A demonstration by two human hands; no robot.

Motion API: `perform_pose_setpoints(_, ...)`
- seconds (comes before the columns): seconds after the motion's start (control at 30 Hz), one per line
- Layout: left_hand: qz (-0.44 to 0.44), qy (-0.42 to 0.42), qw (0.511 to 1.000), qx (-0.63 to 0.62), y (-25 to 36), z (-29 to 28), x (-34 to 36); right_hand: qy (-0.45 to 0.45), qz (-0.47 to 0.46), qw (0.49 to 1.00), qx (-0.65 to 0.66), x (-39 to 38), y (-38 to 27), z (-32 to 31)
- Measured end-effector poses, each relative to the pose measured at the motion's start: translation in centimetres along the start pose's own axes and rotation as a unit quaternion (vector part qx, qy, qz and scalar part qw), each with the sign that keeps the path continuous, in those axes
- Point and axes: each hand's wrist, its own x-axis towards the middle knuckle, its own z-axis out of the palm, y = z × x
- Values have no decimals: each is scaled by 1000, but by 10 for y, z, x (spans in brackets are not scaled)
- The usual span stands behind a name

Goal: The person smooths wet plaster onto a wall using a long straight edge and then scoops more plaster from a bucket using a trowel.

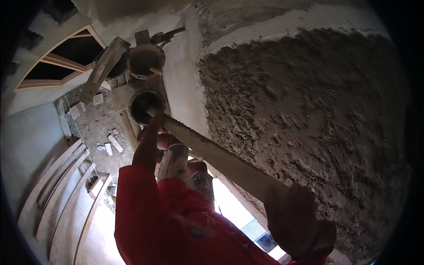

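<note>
A long, flat straightedge board (225, 161), grey with mortar, runs diagonally in front of me along the plastered wall (300, 101). My right hand (291, 216) is closed round its near end, fingers curled over the upper edge. Toward the far end, my left hand (158, 123) grips the board, its fingers partly hidden. The wall's dark, rough mortar coat lies to the right of the board, with a smoother pale band around it. Beyond my left hand, a dark round bucket (140, 107) sits under the board's far tip.
Another bucket (145, 61), with a handle sticking out, stands farther off on scaffold planks (105, 70). A wooden window frame (62, 62) is at far left. Long timbers (66, 190) lean at the left wall. Rubble pieces (115, 143) lie on the floor below.
</note>
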Motion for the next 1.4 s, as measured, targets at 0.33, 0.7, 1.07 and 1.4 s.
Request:
perform_pose_setpoints(0.33, 91, -76, 984, -132, -59, 54, -119, 12, -9, 996, 86, -96, 61, -21)
perform_pose_setpoints(0.7, 184, -296, 936, 48, -117, 81, -120, -33, 180, 944, 274, -246, 97, 68)
perform_pose_setpoints(1.07, 71, -248, 962, 85, -86, 130, -154, -92, 394, 706, 581, -288, -61, 302)
perform_pose_setpoints(1.4, 243, -190, 878, 367, -62, 134, -104, 53, 567, 631, 526, -245, -203, 411)
